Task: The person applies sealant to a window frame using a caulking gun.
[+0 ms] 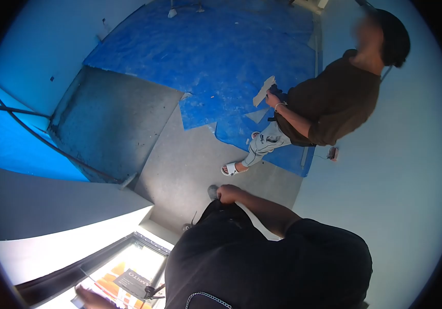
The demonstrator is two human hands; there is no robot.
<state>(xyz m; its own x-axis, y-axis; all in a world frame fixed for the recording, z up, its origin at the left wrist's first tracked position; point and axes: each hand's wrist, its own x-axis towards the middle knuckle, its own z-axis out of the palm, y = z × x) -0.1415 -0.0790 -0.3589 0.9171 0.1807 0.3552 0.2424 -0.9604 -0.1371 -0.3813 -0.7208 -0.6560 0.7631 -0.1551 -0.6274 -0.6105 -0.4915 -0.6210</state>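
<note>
My right hand point(226, 194) is closed in front of my body, against my black clothing point(221, 213). Whatever is inside its fingers is hidden. Just beyond it the tip of a grey shoe point(212, 192) shows on the floor. At the lower left edge, my left hand point(91, 298) is blurred and partly cut off beside a bright window or door opening point(149, 252). Its fingers cannot be made out. Near it is a grey printed panel point(132, 283) with orange shapes around it.
A person point(334, 98) in a dark shirt and cap stands at the right, holding a pale, flat, torn-looking piece point(264, 91). Blue sheeting point(205, 51) with ragged edges covers much of the floor. Dark cables point(36, 131) run along the left. A box with wires point(332, 153) sits on the right wall.
</note>
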